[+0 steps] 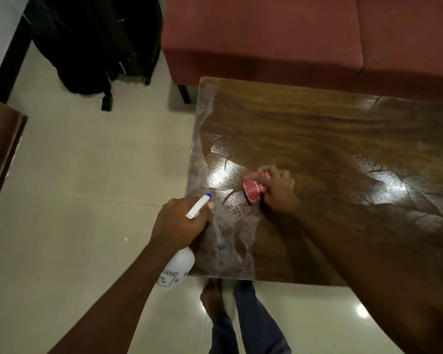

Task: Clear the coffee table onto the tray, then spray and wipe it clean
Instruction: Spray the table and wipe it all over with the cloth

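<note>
Head view: right hand [279,190] gripped a cloth [253,189] on the table [317,123] near its left edge, probably scrubbing wet film [201,149]; left hand [179,223] clutched the sprayer [179,267] at that edge, ready to respray.

The left arm [118,297] comes in from seven o'clock, and the left hand [179,223] is curled round a spray bottle [180,265] at its neck. The right arm [356,251] reaches from four o'clock toward ten. The right hand [279,187], back upward, grips a bunched cloth [253,189].
</note>
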